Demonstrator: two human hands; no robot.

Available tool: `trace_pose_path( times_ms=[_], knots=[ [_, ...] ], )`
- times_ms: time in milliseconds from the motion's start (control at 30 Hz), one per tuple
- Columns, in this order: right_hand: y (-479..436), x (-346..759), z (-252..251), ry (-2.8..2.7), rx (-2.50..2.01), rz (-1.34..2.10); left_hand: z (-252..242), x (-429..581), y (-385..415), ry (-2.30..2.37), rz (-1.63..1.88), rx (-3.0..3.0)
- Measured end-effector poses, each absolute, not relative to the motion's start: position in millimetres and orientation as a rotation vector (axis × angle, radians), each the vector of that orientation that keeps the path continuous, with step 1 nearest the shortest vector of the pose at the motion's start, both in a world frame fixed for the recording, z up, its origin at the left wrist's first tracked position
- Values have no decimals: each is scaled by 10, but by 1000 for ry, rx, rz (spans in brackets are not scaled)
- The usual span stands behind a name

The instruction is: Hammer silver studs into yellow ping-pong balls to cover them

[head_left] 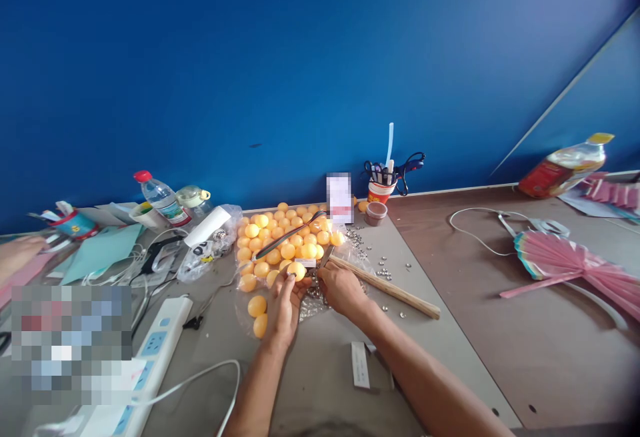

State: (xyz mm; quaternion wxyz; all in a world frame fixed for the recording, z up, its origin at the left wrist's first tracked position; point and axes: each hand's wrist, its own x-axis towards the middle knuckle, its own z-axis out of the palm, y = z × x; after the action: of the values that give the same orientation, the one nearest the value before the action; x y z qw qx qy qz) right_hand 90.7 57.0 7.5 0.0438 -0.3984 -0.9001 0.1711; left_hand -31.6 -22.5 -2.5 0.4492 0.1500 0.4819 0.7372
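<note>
My left hand (283, 307) is closed on an orange table tennis ball (297, 270), gripped at the fingertips. Close beside it, my right hand (343, 288) has its fingers curled together; a thin greyish strip (327, 254) sticks up by them, and what they grip is hidden. Many more orange balls (287, 250) lie on clear plastic behind the hands, with a black strap-like strip (280, 240) across them. Small shiny metal pieces (384, 273) are scattered around the right hand. A wooden stick (395, 289) lies just right of that hand.
A white power strip (156, 350) and cables lie at left, near a red-capped bottle (163, 198). At the back stand a cup of pens and scissors (382, 188) and a small brown tub (376, 213). A pink fan (583, 267) and a tilted bottle (565, 169) are at right.
</note>
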Motion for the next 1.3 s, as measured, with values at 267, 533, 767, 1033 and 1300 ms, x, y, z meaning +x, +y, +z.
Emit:
trace_pose_path(
  times_ms=[267, 533, 767, 1033, 1300],
  knots=[
    [593, 908, 64, -2505, -1154, 681, -2, -302, -231, 1126, 1844, 309],
    [619, 880, 45, -2100, -1099, 1072, 8, -314, -237, 1058, 1852, 263],
    [628, 861, 99, -1514, -881, 1860, -25, -311, -242, 1015, 1870, 263],
    [538, 827, 142, -1294, -714, 2087, -71, -306, -244, 1098, 1831, 432],
    [472, 790, 160, -1399, -851, 1929, -189, -318, -265, 1246, 1776, 607]
  ],
)
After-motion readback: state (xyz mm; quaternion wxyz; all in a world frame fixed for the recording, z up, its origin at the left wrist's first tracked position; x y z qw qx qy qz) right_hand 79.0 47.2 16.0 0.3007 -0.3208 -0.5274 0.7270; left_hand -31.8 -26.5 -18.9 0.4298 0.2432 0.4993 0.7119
